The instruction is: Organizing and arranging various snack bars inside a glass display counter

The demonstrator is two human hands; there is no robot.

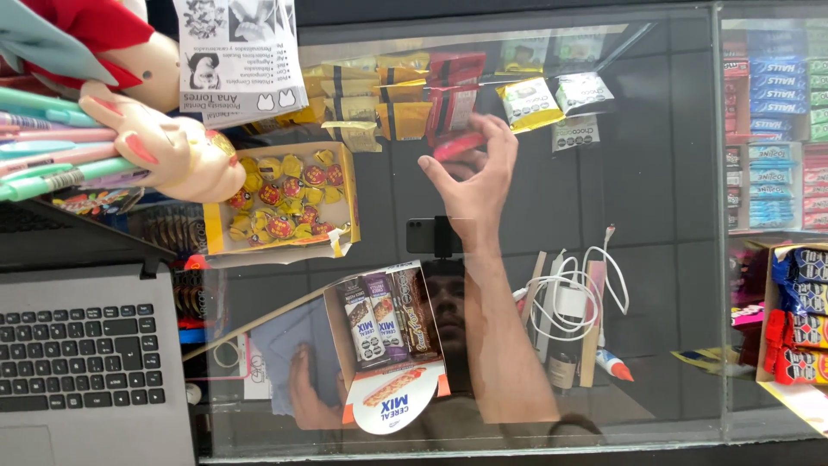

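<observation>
A shop: glass counter [655,259] over stacked candy packets [780,78].

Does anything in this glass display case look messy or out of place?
Yes. The yellow cardboard box of round foil-wrapped sweets sits crooked with a torn, bent front flap, and the white cables lie in a loose tangle. The right hand holds a red packet.

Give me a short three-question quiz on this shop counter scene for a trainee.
1. True or false: the right hand grips a red packet inside the glass case.
2. The open box of round wrapped sweets is mainly: A yellow, B green, C white.
3. Fill in: the left hand rests on a flat sheet coloured ____.
Key: 1 true; 2 A; 3 blue.
</observation>
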